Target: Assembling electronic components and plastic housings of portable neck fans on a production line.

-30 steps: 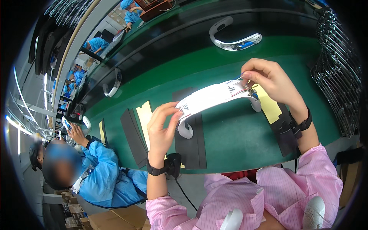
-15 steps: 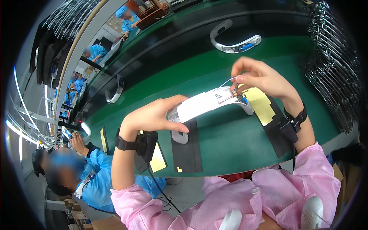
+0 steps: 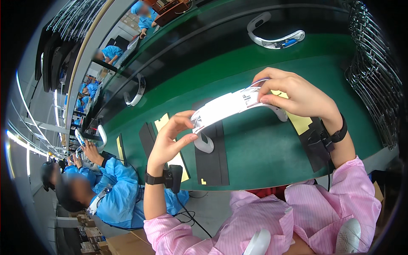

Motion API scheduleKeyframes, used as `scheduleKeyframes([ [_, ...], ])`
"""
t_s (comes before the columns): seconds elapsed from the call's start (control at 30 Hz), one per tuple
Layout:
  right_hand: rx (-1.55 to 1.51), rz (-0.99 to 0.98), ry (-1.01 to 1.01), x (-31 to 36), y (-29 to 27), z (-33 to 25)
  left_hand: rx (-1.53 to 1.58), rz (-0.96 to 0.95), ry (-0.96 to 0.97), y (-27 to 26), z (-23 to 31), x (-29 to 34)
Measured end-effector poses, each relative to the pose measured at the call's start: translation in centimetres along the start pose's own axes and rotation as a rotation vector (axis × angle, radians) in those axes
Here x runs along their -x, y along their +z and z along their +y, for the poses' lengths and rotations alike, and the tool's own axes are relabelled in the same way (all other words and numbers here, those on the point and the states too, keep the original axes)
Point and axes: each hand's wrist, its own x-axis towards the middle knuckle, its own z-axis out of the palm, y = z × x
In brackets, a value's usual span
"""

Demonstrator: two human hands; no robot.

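Note:
A white, U-shaped neckband device (image 3: 225, 107) is held up over the green table, its curved ends pointing down. My left hand (image 3: 172, 138) grips its left end between thumb and fingers. At the right end, my right hand (image 3: 293, 91) is closed, with thumb and fingertips on the band where thin wires (image 3: 258, 81) loop out of the housing. The fingers hide most of the inside there. Below the left end lies a black strip (image 3: 212, 163) with a small yellow mark.
More black strips with yellow patches (image 3: 299, 123) lie on the green table (image 3: 255, 159). Another neckband (image 3: 278, 42) with a blue part rests at the back, a further one (image 3: 138, 91) at back left. Wire racks (image 3: 374, 80) stand right. A blue-clad co-worker (image 3: 119, 193) sits left.
My left hand has shifted right, its fingers now nearer the band's left tip. My right fingers have moved down onto the right end, covering the wiring that showed before. The view has shifted slightly.

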Motion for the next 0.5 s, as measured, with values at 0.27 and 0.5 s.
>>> scheduleKeyframes([
  [0.27,-0.196,-0.127,0.151,-0.4,-0.1,-0.5,-0.082,-0.001,0.022,-0.1,-0.1,0.5],
  [0.5,-0.282,-0.260,0.168,-0.4,-0.8,-0.7,0.053,-0.048,-0.091,-0.9,-0.5,1.1],
])
